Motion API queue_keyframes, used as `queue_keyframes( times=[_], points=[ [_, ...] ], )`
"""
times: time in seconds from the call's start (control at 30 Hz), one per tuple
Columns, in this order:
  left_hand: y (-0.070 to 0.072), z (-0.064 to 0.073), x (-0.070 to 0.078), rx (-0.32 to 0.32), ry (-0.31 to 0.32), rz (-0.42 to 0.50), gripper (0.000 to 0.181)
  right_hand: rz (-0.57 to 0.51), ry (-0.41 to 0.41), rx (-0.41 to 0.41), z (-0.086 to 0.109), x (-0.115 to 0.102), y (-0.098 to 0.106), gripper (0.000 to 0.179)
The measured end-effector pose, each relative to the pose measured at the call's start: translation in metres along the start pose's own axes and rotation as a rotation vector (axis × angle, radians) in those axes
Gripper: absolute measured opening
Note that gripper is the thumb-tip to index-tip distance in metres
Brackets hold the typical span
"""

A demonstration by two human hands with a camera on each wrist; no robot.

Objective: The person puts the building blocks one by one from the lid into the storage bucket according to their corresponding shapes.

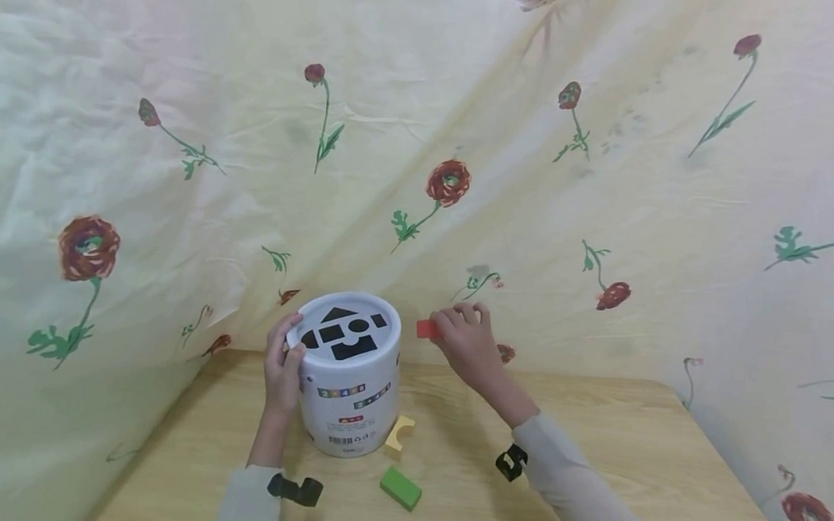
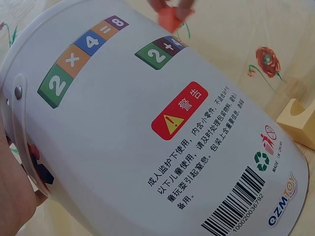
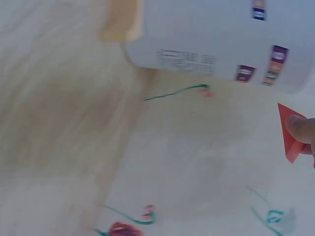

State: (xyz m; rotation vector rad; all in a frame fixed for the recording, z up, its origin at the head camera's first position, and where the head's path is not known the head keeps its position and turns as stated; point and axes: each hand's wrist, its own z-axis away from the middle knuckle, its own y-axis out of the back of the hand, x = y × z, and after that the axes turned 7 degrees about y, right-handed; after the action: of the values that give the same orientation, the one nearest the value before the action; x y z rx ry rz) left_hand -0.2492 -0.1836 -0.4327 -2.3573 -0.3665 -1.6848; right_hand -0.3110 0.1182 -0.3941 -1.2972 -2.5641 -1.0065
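Note:
A white bucket (image 1: 349,405) stands upright, its lid (image 1: 319,353) cut with several black shaped holes: a triangle, a circle, rectangles and others. My left hand (image 1: 282,372) holds the bucket's left side, fingers bent over the lid's edge. Right of the lid and apart from it, my right hand (image 1: 467,345) pinches a red triangular block (image 3: 290,135) in the air. Beside the bucket's base is a yellow block (image 1: 397,437) with a curved notch. Nearer to me lies a green rectangular block (image 1: 401,489).
The wooden table (image 1: 591,466) carries the bucket and the loose blocks. A flowered cloth (image 1: 362,208) hangs behind and at the sides. A white handle (image 2: 23,113) is fixed to the bucket's side. Each wrist wears a black band.

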Motion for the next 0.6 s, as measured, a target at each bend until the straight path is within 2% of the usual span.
queue_keyframes(
  times=[0.27, 0.47, 0.6],
  points=[
    [0.0, 0.0, -0.001, 0.0, -0.002, 0.012, 0.051, -0.062, -0.05, 0.056, -0.036, 0.001, 0.012, 0.039],
    [0.001, -0.001, -0.002, 0.0, -0.005, 0.005, 0.05, -0.3, -0.096, 0.097, -0.067, -0.008, 0.02, 0.036],
    [0.001, -0.001, -0.001, -0.002, -0.001, -0.005, 0.05, -0.463, -0.177, 0.047, -0.087, -0.018, 0.021, 0.036]
  ],
)
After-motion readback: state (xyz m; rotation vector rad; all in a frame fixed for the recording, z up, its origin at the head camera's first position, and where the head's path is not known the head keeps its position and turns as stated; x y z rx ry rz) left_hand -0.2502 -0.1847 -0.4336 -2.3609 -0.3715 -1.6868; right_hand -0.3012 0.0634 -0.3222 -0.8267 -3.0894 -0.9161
